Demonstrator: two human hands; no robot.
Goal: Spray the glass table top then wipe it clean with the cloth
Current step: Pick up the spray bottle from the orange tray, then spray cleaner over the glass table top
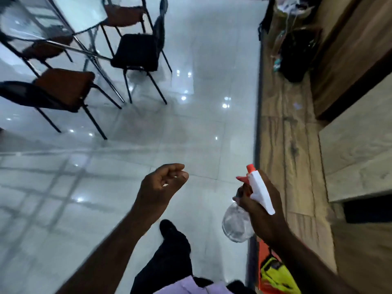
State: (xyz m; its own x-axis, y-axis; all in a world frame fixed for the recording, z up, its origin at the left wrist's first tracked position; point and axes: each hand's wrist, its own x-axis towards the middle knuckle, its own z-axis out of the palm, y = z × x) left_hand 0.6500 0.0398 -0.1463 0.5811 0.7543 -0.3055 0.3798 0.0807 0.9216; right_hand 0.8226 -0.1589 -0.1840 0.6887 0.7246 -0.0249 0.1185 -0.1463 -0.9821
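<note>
Gripping the spray bottle [237, 223] in our right hand [257, 211] — left hand [159, 187] loosely curled, empty — we face open tiled floor [201, 124]; glass table [42, 20] well apart, far left.

Far left, a black-seated chair [135, 52] and brown-seated chairs [63, 85] stand on the glossy tiled floor [201, 128]. A dark bag [297, 54] sits far right on wood-look flooring [286, 134].

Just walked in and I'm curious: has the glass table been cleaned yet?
Not yet. The right hand holds the spray bottle; the left hand is empty, and no cloth shows. The glass table stands across the floor, so walking over, spraying and wiping all remain.
</note>
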